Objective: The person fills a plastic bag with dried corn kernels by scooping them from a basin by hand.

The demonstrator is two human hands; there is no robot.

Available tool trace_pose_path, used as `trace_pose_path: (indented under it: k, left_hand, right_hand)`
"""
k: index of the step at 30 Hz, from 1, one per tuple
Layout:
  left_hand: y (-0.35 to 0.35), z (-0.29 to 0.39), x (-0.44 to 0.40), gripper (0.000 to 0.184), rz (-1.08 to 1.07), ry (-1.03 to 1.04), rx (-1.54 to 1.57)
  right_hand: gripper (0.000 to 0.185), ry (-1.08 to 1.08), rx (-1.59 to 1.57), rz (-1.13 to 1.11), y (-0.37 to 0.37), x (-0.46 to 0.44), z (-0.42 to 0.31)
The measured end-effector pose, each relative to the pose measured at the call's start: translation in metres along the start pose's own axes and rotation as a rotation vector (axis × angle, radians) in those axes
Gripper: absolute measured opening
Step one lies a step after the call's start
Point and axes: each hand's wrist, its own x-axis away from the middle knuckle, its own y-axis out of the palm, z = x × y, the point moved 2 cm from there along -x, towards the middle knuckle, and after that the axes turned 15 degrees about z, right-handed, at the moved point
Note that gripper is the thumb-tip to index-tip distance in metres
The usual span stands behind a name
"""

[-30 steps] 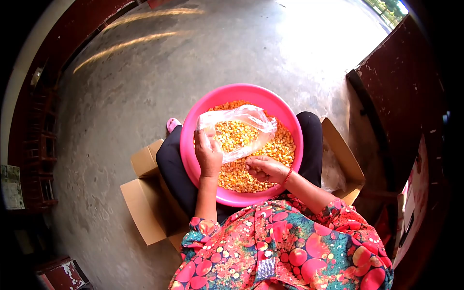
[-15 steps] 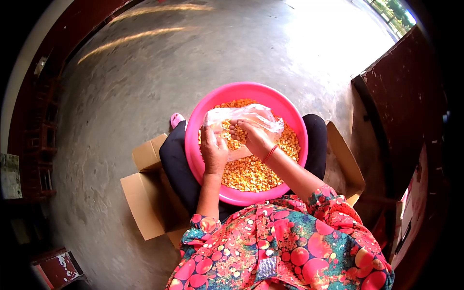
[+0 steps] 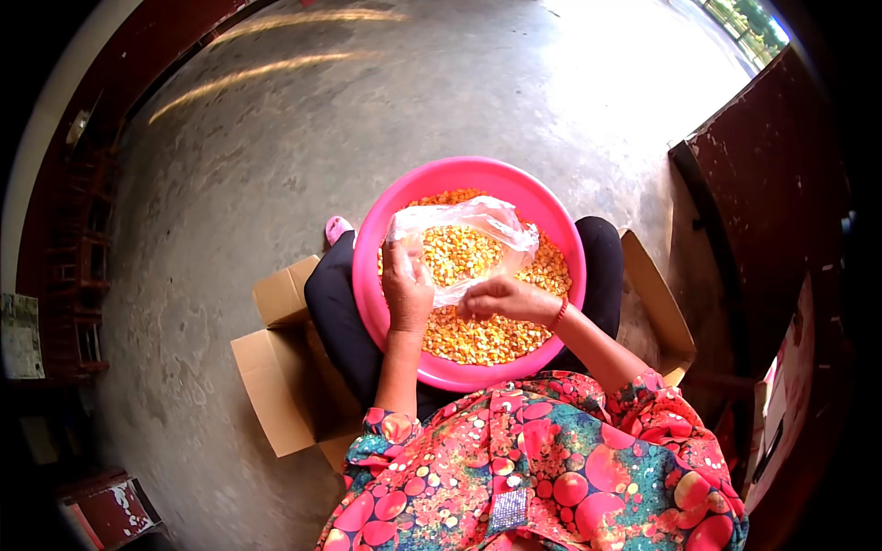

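A clear plastic bag (image 3: 501, 216) lies with its mouth spread wide in a pink basin (image 3: 367, 248). Corn kernels (image 3: 487, 338) fill much of the basin, and more show within the bag's opening. My left hand (image 3: 407, 289) is closed on the bag's left edge. At the bag's near rim, over the kernels, is my right hand (image 3: 507, 299), its fingers curled together. Whether those fingers pinch the rim, kernels or both is hidden. The right wrist wears a red bracelet.
The basin rests between my legs (image 3: 340, 294). Open cardboard boxes (image 3: 276, 386) stand on the left and right (image 3: 660, 294). Wooden chairs (image 3: 83, 266) line the left wall. A dark red door panel (image 3: 763, 156) is at the right.
My right hand has drawn back toward me from over the bag's opening to its near rim, and its fingers have curled. The left hand keeps its place on the bag.
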Motion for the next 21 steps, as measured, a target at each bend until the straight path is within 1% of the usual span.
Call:
trace_pose_path:
  k: [1,3,4,5,7,8,10,14,16,17,19,21]
  left_hand:
    - [0.0,0.001,0.001,0.06,-0.004,0.002,0.0]
    - [-0.002,0.005,0.0,0.061,0.004,-0.012,-0.001]
    - [-0.002,0.006,0.0,0.061,0.002,-0.008,-0.002]
    - [-0.003,0.007,-0.001,0.062,0.0,0.009,-0.019]
    - [-0.003,0.008,-0.001,0.062,-0.003,0.027,-0.038]
    - [-0.002,0.006,-0.001,0.062,-0.006,0.022,-0.034]
    - [-0.001,0.003,0.0,0.063,-0.009,0.017,-0.033]
    - [-0.001,0.004,0.001,0.063,-0.017,0.009,-0.041]
    - [-0.001,0.003,0.001,0.064,-0.024,-0.013,-0.02]
    - [-0.001,0.002,0.001,0.063,-0.017,0.006,-0.033]
    - [0.001,-0.001,0.002,0.063,-0.01,0.024,-0.046]
    - [0.001,-0.003,0.002,0.063,-0.02,-0.013,-0.025]
  right_hand:
    - [0.021,-0.055,0.149,-0.041,0.002,0.01,0.004]
    - [0.017,-0.165,0.53,-0.042,0.004,0.024,0.016]
    - [0.013,-0.369,0.713,0.07,0.007,0.027,0.035]
    - [0.014,-0.407,0.89,0.136,0.01,0.033,0.037]
    - [0.015,-0.493,1.065,0.181,0.015,0.04,0.037]
    - [0.015,-0.494,1.062,0.182,0.017,0.041,0.038]
    - [0.018,-0.418,1.085,0.003,0.023,0.043,0.043]
    - [0.021,-0.439,0.966,-0.003,0.027,0.046,0.049]
    - [0.022,-0.299,0.96,-0.056,0.027,0.046,0.044]
    - [0.022,-0.3,0.959,-0.055,0.027,0.045,0.045]
    - [0.023,-0.221,1.002,-0.073,0.027,0.042,0.051]
    - [0.023,-0.189,0.998,-0.032,0.029,0.04,0.053]
